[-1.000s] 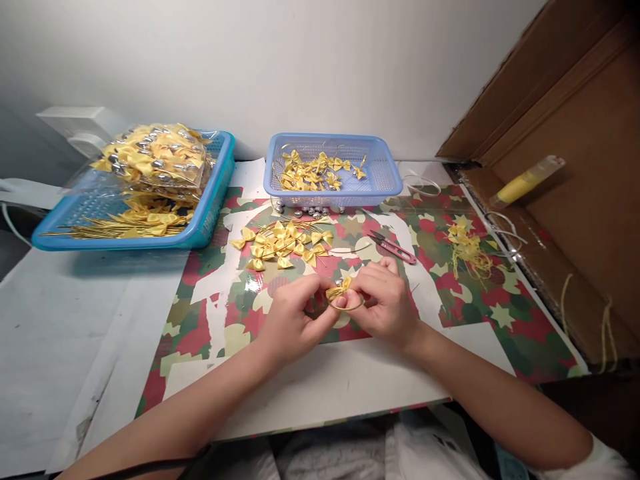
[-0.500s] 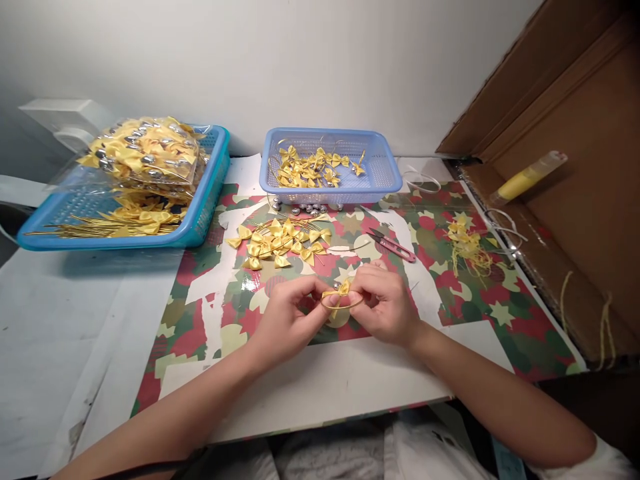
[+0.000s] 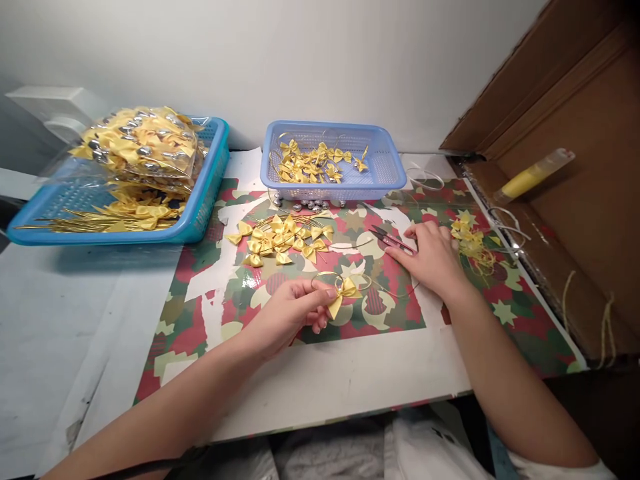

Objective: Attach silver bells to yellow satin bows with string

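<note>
A yellow ribbon bow (image 3: 346, 288) is pinched between the thumb and fingers of my left hand (image 3: 295, 303), low over the patterned mat. Loops of thin gold cord (image 3: 363, 283) stand out around the bow, and a thin strand trails to the right. Farther right, my right hand (image 3: 434, 259) lies over the handles of the thread snips (image 3: 385, 237), thumb on the near side and fingers on the far side. The snips' dark blades point to the left. Beyond my left hand is a loose pile of yellow bows (image 3: 285, 237) with gold cords.
Silver bells (image 3: 313, 205) lie before a blue basket (image 3: 395, 175) holding more bows. At left, a larger blue basket (image 3: 200, 217) carries a bagged heap (image 3: 145, 143) of bows. Thread scraps (image 3: 473, 243), a yellow tube (image 3: 533, 177) and a cardboard box (image 3: 575, 87) are at right.
My right hand has let go of the bow and moved right and away from me, onto the snips. My left hand keeps hold of the bow, which is now turned more into view.
</note>
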Demonstrator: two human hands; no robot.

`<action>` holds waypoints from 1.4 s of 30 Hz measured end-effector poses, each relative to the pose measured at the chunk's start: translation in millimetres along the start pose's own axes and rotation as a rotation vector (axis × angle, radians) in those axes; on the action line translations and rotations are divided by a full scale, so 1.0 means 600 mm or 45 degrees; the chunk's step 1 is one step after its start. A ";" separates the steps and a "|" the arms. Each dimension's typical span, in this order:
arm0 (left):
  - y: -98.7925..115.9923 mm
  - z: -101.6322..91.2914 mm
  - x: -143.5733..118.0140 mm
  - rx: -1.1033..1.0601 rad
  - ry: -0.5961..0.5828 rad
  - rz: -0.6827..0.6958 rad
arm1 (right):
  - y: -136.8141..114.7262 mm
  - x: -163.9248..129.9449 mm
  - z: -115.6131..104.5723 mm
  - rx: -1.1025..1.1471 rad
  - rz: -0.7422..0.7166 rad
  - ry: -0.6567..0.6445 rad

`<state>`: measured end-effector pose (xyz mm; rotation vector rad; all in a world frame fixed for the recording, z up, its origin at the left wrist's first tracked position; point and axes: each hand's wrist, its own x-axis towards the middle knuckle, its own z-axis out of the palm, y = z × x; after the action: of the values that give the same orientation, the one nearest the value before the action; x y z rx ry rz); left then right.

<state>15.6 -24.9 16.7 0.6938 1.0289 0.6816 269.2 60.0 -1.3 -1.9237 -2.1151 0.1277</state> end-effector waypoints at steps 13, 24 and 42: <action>0.001 0.001 0.004 -0.028 0.140 -0.019 | -0.045 -0.040 -0.054 0.942 -0.336 -0.326; 0.000 0.008 0.007 0.030 0.194 0.041 | -0.097 -0.077 -0.065 0.555 -0.470 -0.239; 0.005 0.015 0.000 0.201 0.250 0.144 | -0.105 -0.081 -0.058 0.447 -0.496 -0.085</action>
<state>23.6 -25.1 22.1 0.8396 1.2405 0.7836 221.2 0.9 40.5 -1.3063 -2.2829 0.4522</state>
